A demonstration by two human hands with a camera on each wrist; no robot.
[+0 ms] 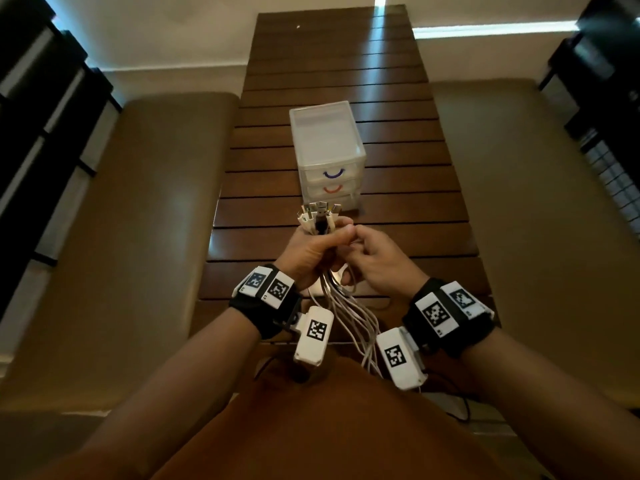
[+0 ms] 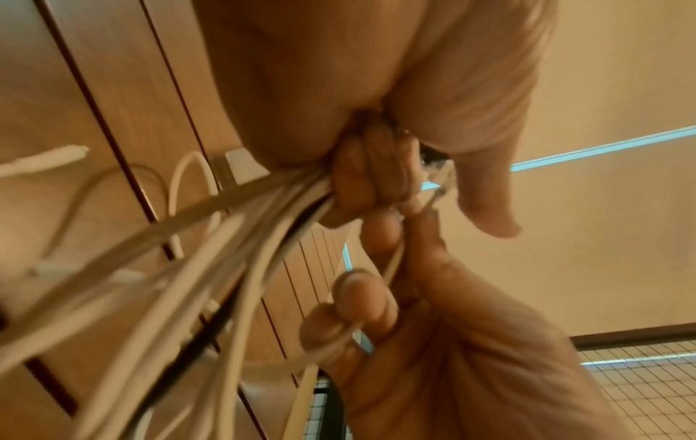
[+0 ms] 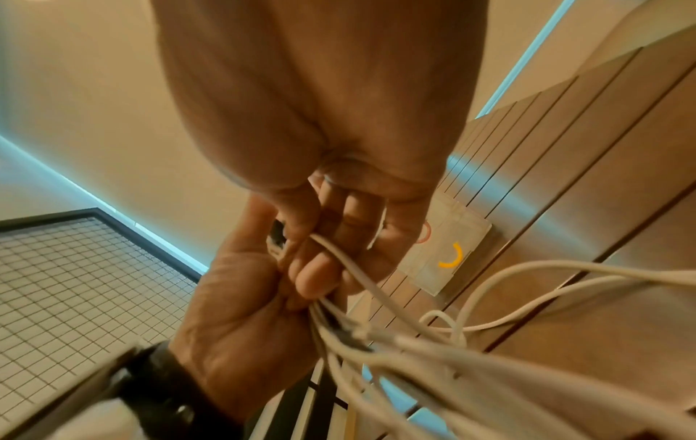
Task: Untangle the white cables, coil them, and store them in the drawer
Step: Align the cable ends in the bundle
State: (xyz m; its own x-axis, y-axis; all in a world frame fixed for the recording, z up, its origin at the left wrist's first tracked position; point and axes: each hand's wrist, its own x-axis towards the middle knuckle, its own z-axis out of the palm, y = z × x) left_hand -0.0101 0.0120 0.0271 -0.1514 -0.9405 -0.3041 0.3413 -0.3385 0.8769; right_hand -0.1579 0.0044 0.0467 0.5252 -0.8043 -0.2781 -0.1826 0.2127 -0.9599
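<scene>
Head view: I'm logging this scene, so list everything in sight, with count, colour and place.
cables: one bundle, exact count unclear, white, gripped in the left hand, plug ends up, rest trailing toward the table edge
drawer unit: one, translucent white, three closed drawers with blue, red and orange handles, on the table beyond the hands
table: one, dark brown slats, centre
benches: two, tan, either side of the table
left hand: grips the bundle
right hand: pinches one cable beside the left hand
wrist cameras: two, white, on black straps
</scene>
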